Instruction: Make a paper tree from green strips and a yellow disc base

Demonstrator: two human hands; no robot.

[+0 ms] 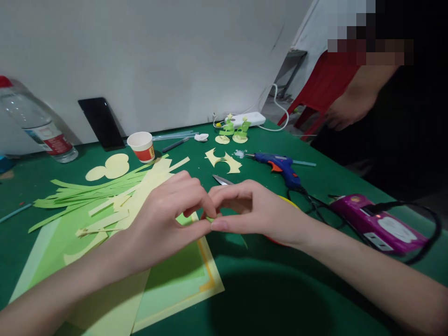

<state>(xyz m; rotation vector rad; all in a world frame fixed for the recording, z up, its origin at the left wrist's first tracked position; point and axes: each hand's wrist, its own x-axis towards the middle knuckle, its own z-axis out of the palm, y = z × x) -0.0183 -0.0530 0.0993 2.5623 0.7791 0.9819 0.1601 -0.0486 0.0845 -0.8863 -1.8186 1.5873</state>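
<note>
Green pc. [209, 219] btwn L/R fingers [220, 226]

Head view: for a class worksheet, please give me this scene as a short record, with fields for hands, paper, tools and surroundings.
Hands: left hand and right hand meet, pinching a small green piece, mostly hidden
Paper: green strips and pale round pieces at left
Models: two little green paper plants on pale round bases
Tools: blue glue gun; scissors, partly behind the right hand
Back left: bottle, dark phone, paper cup
Right: purple power strip
Other person: a hand near a red chair
</note>
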